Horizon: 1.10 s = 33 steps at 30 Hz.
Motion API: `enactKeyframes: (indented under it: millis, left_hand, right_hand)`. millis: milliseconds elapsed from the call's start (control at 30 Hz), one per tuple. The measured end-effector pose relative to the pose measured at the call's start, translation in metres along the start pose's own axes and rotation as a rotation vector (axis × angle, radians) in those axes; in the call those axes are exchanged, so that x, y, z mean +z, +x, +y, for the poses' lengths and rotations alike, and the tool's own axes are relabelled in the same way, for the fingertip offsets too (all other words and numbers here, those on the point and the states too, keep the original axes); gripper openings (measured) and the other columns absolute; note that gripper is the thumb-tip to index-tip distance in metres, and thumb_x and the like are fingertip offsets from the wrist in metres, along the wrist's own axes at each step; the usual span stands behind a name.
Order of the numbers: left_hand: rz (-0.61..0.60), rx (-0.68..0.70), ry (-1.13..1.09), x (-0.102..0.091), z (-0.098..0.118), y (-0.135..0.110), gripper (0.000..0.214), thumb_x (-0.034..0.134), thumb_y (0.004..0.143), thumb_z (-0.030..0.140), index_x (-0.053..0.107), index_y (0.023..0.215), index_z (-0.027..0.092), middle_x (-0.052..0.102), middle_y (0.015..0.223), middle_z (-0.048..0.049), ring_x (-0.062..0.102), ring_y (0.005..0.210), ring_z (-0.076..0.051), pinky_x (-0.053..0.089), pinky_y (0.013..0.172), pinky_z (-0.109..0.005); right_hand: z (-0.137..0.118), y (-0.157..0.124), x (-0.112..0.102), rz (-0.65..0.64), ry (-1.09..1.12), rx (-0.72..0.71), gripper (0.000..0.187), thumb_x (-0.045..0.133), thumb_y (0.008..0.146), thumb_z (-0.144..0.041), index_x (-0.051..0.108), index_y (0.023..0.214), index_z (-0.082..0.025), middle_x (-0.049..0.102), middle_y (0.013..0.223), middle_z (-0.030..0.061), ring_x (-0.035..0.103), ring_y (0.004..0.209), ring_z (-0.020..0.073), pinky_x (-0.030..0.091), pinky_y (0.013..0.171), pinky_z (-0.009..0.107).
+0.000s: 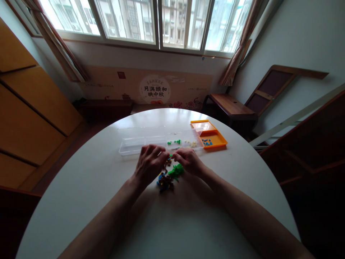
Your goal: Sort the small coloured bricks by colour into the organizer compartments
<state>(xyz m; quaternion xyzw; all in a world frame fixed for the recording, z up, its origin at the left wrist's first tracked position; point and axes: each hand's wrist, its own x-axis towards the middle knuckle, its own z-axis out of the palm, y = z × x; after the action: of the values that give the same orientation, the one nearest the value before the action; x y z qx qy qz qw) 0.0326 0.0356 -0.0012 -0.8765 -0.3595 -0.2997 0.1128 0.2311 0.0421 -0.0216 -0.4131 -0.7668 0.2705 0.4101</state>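
Observation:
My left hand [151, 162] and my right hand [189, 160] meet above the table, fingertips close together and pinched. A small green piece [171, 155] shows between them at the right fingertips; what the left fingers hold is hidden. Just below lies a loose pile of green plastic pieces [176, 170]. Beside it, nearer to me, sits a mixed heap of brown, blue and yellow pieces [165, 182]. A few brown pieces [167, 163] lie right under the left fingers.
Behind my hands stands a clear divided plastic case [132, 146], with green bits [174, 142] and cream bits [191, 144] in its compartments. An orange tray [219, 138] holding small blue pieces [207, 142] stands to its right. All rest on a round white table [88, 187].

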Motion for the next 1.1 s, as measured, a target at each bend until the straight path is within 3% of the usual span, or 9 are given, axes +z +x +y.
enactKeyframes:
  millis: [300,467,667,833,1100]
  left_hand:
    - [0.024,0.051,0.012,0.001,0.000,0.000,0.008,0.053,0.090,0.022,0.061,0.091,0.021,0.063,0.093,-0.0041,0.049,0.089,-0.020,0.035,0.081,-0.036]
    - [-0.134,0.098,-0.090,0.002,0.002,0.003,0.016,0.051,0.089,0.026,0.057,0.076,0.019,0.060,0.079,-0.0034,0.047,0.080,-0.018,0.036,0.077,-0.034]
    - [-0.233,0.118,-0.135,0.000,0.002,0.003,0.017,0.050,0.085,0.024,0.055,0.071,0.019,0.058,0.074,-0.0035,0.046,0.075,-0.017,0.035,0.075,-0.035]
    - [-0.333,0.092,-0.184,0.000,0.001,0.001,0.005,0.056,0.077,0.020,0.055,0.073,0.019,0.058,0.077,-0.0026,0.047,0.078,-0.018,0.033,0.076,-0.035]
    - [-0.421,0.048,-0.227,-0.002,0.007,0.003,0.008,0.059,0.079,0.023,0.057,0.073,0.019,0.059,0.080,-0.0023,0.049,0.081,-0.018,0.034,0.080,-0.035]
  right_hand:
    - [0.000,0.002,0.003,0.089,-0.094,0.012,0.013,0.059,0.085,-0.024,0.071,0.082,-0.018,0.064,0.068,-0.0007,0.051,0.058,0.0111,0.040,0.060,0.023]
    - [0.006,0.009,0.004,0.283,-0.375,-0.013,0.014,0.058,0.088,-0.024,0.071,0.085,-0.019,0.067,0.077,0.0037,0.056,0.074,0.0179,0.042,0.074,0.030]
    - [0.018,0.018,0.005,0.398,-0.564,0.019,0.022,0.052,0.094,-0.028,0.071,0.103,-0.021,0.069,0.088,0.0078,0.055,0.085,0.0229,0.038,0.082,0.036]
    - [0.022,0.008,0.000,0.419,-0.537,0.028,0.020,0.053,0.092,-0.026,0.071,0.097,-0.020,0.069,0.087,0.0065,0.055,0.084,0.0218,0.038,0.082,0.035]
    - [0.014,0.000,0.004,0.432,-0.458,0.033,0.016,0.055,0.089,-0.022,0.070,0.088,-0.019,0.068,0.080,0.0045,0.055,0.075,0.0193,0.041,0.078,0.033]
